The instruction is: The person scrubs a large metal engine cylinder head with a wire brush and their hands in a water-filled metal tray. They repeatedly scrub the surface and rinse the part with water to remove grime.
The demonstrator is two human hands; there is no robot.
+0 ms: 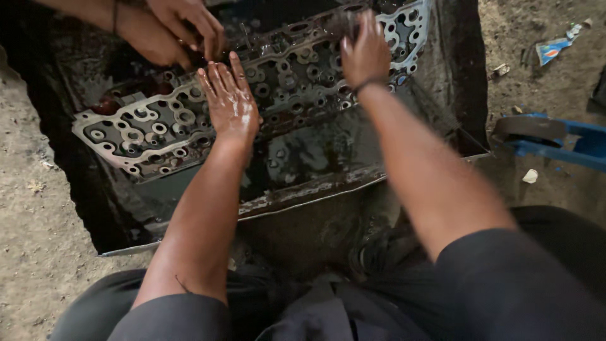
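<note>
Filling most of the view, a wide black metal tray sits on the dirt ground, with dark oily liquid lying in its bottom and a bent pale front rim. Inside the tray lies a long grey engine cylinder head, set slantwise from the lower left to the upper right, its upper face full of round holes and shaped openings, wet and dirty with oil. The person's legs in dark trousers are at the bottom of the view, just before the tray. To the right, on the ground, is a blue metal frame with a dark round part on it, and near it a small white scrap; farther up lies a small blue and white packet. The left hand rests flat on the middle of the cylinder head, palm down, its fingers stretched out and close together, wet and shiny. The right hand is on the upper right part of the same head, its fingers bent downward over the far edge; whether they clamp on something I cannot tell, because the hand is blurred. At the upper left, another person's hands touch the far side of the cylinder head.
</note>
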